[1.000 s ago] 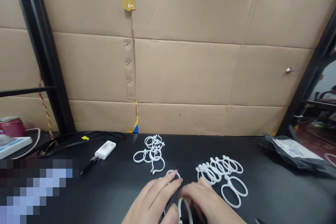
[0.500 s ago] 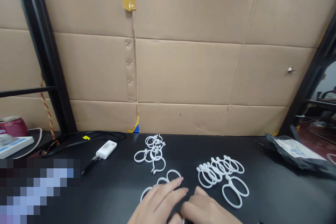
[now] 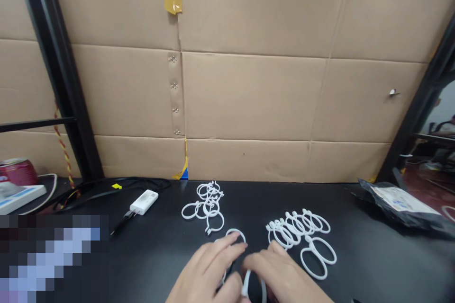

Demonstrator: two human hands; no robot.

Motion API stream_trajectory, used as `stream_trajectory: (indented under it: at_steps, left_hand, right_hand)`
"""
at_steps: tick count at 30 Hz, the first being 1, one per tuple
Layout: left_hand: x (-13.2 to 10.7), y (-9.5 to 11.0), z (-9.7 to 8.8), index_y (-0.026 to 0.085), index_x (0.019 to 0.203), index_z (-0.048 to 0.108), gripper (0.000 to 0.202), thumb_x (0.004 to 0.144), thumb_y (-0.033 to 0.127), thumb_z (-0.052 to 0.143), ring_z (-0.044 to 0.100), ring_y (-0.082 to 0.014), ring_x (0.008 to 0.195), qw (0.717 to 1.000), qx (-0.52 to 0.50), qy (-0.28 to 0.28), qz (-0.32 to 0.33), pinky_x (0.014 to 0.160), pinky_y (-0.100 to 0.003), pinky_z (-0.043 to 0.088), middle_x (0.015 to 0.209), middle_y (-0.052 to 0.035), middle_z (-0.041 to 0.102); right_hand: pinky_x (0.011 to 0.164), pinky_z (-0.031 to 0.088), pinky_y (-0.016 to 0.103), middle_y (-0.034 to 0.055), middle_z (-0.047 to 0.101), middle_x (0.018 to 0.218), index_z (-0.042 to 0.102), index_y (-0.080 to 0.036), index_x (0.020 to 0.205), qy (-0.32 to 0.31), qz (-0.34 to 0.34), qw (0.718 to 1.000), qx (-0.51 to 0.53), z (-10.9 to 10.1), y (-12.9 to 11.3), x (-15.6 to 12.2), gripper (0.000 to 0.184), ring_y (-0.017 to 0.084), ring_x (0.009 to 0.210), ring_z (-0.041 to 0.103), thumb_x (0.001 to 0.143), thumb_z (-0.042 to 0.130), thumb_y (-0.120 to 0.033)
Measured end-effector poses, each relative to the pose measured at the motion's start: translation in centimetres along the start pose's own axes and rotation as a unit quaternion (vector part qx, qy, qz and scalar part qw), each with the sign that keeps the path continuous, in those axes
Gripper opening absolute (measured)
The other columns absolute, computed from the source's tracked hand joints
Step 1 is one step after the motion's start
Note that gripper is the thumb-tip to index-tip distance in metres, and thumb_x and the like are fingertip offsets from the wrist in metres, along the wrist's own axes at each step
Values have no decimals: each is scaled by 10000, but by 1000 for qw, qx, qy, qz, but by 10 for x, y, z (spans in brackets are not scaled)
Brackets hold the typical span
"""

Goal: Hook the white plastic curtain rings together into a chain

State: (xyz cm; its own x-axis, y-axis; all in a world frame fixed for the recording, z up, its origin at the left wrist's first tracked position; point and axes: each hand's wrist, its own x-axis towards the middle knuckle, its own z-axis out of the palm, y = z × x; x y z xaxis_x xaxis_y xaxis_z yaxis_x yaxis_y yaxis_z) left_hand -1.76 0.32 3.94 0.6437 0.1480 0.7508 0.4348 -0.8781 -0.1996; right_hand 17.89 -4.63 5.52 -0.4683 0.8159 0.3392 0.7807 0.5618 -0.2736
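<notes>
The bottom picture edge is cutting off the left hand (image 3: 208, 272) and the right hand (image 3: 284, 277) at the wrists, so the forearms are lying out of view. The hands are covering most of the white ring (image 3: 253, 286) pinched between them; only a short arc is showing, and its lower part is running off the edge. The left fingers (image 3: 227, 246) are overlapping a loose ring (image 3: 236, 234) on the counter (image 3: 355, 265), hiding its near side. A pixelated block (image 3: 50, 258) is masking the lower left corner. The left edge is cropping the red tin (image 3: 16, 170) and the white box (image 3: 17, 196). The right edge is cropping the dark bag (image 3: 401, 208), whose label print is reading too small to make out.
</notes>
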Motion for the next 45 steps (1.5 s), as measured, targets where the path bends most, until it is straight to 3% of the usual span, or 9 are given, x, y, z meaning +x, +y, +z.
stream_trajectory:
  at_steps: [2,9,14,17,21,32,36,41,45]
  left_hand:
    - [1,-2,-1,159,881,653,380,987,395,374,703,-264,991,1000,19,19,1,729,-331,621,1022,-134,745]
    - [-18,1,8,50,1393,354,507,971,317,440,508,-220,1266,991,8,-65,-114,960,-264,481,1403,-204,481]
    - [-20,3,9,111,1445,275,549,959,278,465,448,-207,1313,986,-38,-63,-150,1004,-295,432,1450,-156,437]
    - [-18,7,11,207,1469,232,527,979,278,411,417,-197,1335,971,-94,-42,-218,1018,-340,417,1482,-104,401]
    - [-19,9,17,331,1459,246,460,1005,299,313,381,-193,1357,935,-172,3,-309,1033,-402,398,1510,-31,358]
    - [-23,9,22,340,1415,326,433,984,302,349,398,-233,1345,921,-183,-9,-345,1007,-467,442,1494,-49,373]
    - [-14,8,9,236,1052,603,208,939,266,430,450,-297,1301,945,-108,-31,-306,943,-497,492,1467,-126,390]
    - [-10,2,6,175,737,592,226,912,272,487,473,-379,1266,976,-44,-69,-201,864,-525,529,1341,-248,505]
    - [-16,1,17,191,700,546,222,895,282,492,404,-369,1317,985,-40,-46,-161,888,-508,520,1369,-188,500]
  right_hand:
    - [840,460,399,40,727,911,613,-206,1054,25,44,997,-57,-1,7,2,250,237,806,669,812,646,-263]
    - [699,449,510,152,717,817,685,-127,956,-12,214,908,-359,-27,46,4,257,360,786,674,933,478,-278]
    - [642,423,490,152,690,794,685,-134,965,11,203,895,-396,-33,50,0,332,362,762,656,952,443,-360]
    - [740,433,501,130,655,934,611,-170,1130,53,156,941,-294,-18,42,4,280,326,833,614,936,496,-336]
    - [827,464,401,47,581,1015,551,-286,1164,-13,105,994,-33,7,31,8,270,239,930,565,903,566,-219]
    - [810,440,267,-16,516,919,545,-222,797,-26,133,978,159,12,28,14,153,144,873,539,837,613,-91]
    - [788,420,280,-13,502,890,539,-223,766,-12,139,972,188,5,26,15,140,150,842,525,886,559,-154]
    - [673,403,276,-22,498,778,515,-226,750,-15,154,948,280,-4,18,15,155,157,727,493,897,533,-269]
    - [619,400,269,-34,514,706,537,-218,776,-56,143,940,303,0,13,9,99,147,655,490,870,536,-248]
